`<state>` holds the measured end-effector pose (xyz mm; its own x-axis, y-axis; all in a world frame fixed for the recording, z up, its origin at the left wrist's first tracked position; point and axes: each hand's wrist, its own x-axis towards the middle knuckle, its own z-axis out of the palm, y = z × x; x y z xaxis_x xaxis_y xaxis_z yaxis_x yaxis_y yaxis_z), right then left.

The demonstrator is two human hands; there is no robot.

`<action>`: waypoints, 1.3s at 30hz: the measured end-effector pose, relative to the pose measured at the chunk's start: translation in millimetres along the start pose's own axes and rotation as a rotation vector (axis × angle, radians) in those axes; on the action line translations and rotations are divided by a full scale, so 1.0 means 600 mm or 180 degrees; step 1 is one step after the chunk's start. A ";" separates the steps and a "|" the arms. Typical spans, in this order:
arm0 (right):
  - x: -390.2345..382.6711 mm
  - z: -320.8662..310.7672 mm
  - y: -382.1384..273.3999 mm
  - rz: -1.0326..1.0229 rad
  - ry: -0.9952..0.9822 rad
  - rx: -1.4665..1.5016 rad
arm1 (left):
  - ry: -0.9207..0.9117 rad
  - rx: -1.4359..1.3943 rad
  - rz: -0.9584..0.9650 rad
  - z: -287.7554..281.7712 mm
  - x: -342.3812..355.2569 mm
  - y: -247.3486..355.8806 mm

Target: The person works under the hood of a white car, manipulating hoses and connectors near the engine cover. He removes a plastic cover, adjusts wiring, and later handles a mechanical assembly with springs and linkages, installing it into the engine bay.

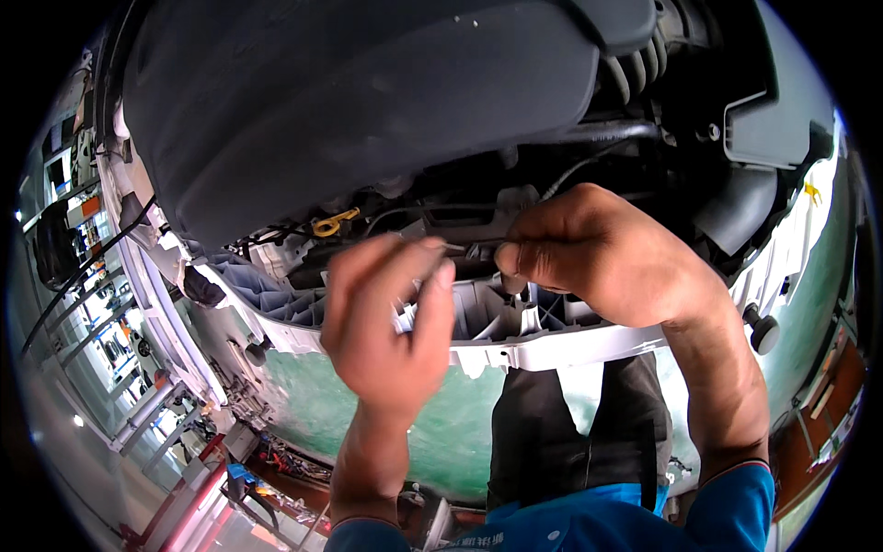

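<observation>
Both hands are over the front crossmember [589, 340] of a car's engine bay. My left hand [386, 317] is smeared by motion, its thumb and index finger close together around a thin, pale, rod-like piece [452, 246] too small to name. Just to its right, my right hand [602, 258] is closed, thumb against curled fingers; whatever they pinch is hidden. A thin grey cable [575, 171] runs down behind the right hand's knuckles, and I cannot tell whether the fingers touch it. Beyond the left hand sits a yellow dipstick handle [335, 222].
A large black engine cover [368, 101] fills the far side. A black air duct [739, 210] stands at the right. Below the crossmember lies a green floor [432, 451], with my legs [543, 428] close to the car. Tools [285, 460] and a red cart [189, 501] are at the lower left.
</observation>
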<state>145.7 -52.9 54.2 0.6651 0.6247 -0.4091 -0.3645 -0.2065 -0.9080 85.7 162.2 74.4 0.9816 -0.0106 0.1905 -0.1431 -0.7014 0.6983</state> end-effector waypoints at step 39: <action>-0.011 -0.008 -0.007 0.0000 -0.0090 -0.0021 | -0.0115 0.0597 0.1676 -0.024 0.002 -0.021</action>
<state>145.8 -59.8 60.3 0.6464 0.6457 -0.4066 -0.3603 -0.2115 -0.9086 86.7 181.4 76.1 0.7879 -0.4158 0.4543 -0.5935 -0.7095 0.3799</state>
